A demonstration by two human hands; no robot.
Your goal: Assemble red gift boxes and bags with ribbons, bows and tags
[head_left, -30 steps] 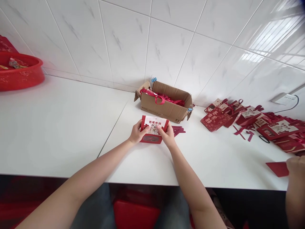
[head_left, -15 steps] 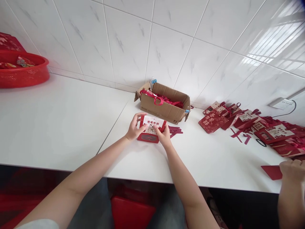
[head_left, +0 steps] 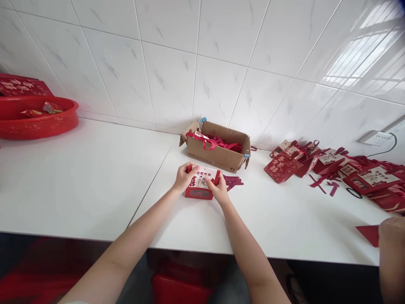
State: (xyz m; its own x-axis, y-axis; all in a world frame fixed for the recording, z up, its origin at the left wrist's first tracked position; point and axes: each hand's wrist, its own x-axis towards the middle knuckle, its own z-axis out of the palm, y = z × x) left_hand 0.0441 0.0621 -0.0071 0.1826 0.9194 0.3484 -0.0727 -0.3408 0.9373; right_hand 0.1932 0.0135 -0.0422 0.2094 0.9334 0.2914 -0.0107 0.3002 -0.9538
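Between my hands a small red-and-white gift box (head_left: 202, 181) stands on the white table, printed with characters and figures, with an oval window low on its front. My left hand (head_left: 184, 177) grips its left side, thumb on the upper front. On the other side my right hand (head_left: 218, 187) grips the box, thumb pressed to the printed face. Dark red ribbons (head_left: 233, 181) lie just beside my right hand, partly hidden by it. Behind the box is an open cardboard box (head_left: 215, 156) holding a heap of red ribbons (head_left: 221, 142).
A red plastic basin (head_left: 38, 126) with wrapped packets sits at the far left by the tiled wall. Several red gift boxes (head_left: 370, 179) are piled at the right. A co-worker's hand (head_left: 392, 232) holds a red piece at the right edge. A power strip (head_left: 376, 137) is near the wall.
The gift box has been turned, so its printed characters now read upright. My left thumb has shifted up its front. The whole view has tilted slightly upward.
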